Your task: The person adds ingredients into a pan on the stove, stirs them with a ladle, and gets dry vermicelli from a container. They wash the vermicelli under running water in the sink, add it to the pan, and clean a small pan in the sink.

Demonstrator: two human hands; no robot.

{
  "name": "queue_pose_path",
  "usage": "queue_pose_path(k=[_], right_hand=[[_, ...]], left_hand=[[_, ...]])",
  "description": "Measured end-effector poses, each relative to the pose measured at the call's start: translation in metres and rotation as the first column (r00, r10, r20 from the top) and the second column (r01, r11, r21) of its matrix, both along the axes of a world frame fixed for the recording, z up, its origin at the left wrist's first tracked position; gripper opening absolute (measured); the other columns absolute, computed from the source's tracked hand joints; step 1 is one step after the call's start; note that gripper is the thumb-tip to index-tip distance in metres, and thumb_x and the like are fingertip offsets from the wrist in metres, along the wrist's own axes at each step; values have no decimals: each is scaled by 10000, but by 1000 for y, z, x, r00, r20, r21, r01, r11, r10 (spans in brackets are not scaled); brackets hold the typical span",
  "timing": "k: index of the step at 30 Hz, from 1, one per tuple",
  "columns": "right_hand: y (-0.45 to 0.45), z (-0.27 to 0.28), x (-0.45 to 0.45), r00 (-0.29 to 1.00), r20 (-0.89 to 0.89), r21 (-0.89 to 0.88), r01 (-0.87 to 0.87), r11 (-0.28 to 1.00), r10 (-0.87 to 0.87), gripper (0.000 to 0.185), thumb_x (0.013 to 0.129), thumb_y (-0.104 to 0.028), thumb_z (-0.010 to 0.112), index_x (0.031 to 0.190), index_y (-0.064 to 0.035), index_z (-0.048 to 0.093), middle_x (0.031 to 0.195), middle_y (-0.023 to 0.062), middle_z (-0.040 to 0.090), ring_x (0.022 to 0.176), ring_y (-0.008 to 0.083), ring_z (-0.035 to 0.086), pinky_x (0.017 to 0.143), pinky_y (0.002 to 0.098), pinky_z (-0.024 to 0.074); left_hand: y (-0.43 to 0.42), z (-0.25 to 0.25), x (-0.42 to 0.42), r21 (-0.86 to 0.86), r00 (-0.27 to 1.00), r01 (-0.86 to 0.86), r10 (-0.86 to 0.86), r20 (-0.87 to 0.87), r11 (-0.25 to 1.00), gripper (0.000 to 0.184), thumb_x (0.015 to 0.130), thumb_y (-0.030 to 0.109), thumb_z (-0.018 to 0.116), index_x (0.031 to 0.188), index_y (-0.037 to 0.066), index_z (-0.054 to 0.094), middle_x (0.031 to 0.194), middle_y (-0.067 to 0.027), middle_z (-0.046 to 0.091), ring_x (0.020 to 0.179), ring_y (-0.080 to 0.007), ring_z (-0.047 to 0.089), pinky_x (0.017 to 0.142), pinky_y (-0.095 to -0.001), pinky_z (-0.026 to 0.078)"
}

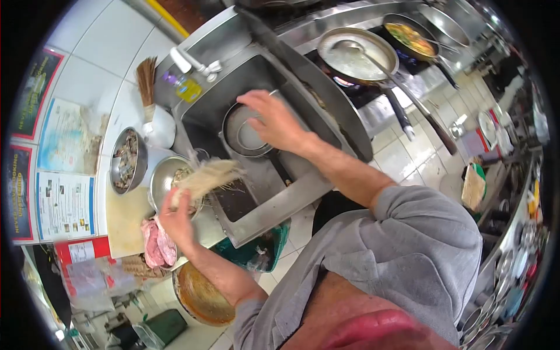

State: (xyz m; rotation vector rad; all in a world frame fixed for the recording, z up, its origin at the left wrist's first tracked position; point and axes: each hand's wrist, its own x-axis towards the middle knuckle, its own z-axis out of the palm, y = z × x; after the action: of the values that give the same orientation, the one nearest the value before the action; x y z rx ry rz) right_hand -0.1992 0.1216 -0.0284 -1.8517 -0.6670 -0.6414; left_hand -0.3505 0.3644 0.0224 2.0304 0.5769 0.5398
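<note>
My left hand (177, 220), at the left edge of the sink, grips a bundle of pale thin strands (213, 177). Its loose ends fan out over the sink edge, and I cannot tell whether it is dry noodles or a brush. Beneath it stands a steel bowl (158, 182) with food pieces, partly hidden by the bundle and the hand. My right hand (273, 121) hovers over the sink (201, 125), fingers apart and curved, with nothing visible in them. Under that hand a dark frying pan (229, 125) lies in the basin, with a round pale shape inside it.
Raw meat (156, 242) lies by a cutting board (125, 213), near another bowl of pieces (129, 160). A brown brush (146, 76) stands in a white holder. On the stove are a pan of white liquid with a ladle (359, 53) and a pan of food (411, 39).
</note>
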Motion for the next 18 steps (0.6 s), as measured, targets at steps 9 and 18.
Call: queue_pose_path(k=[9, 18], right_hand=[[-292, 45, -58, 685, 44, -799, 461, 386, -727, 485, 793, -315, 594, 1238, -200, 439, 1172, 123, 485, 1073, 331, 482, 870, 529, 379], [-400, -14, -40, 701, -561, -754, -213, 621, -440, 710, 729, -104, 565, 1372, -130, 266, 1085, 262, 556, 1001, 333, 562, 905, 388, 415]], left_hand=[[-76, 132, 53, 139, 836, 263, -298, 461, 955, 388, 730, 175, 730, 1018, -54, 608, 843, -75, 609, 654, -115, 538, 581, -231, 459], [-267, 144, 189, 63, 752, 522, -494, 436, 850, 252, 739, 185, 709, 922, 18, 663, 857, -46, 646, 729, -106, 592, 590, -217, 495]])
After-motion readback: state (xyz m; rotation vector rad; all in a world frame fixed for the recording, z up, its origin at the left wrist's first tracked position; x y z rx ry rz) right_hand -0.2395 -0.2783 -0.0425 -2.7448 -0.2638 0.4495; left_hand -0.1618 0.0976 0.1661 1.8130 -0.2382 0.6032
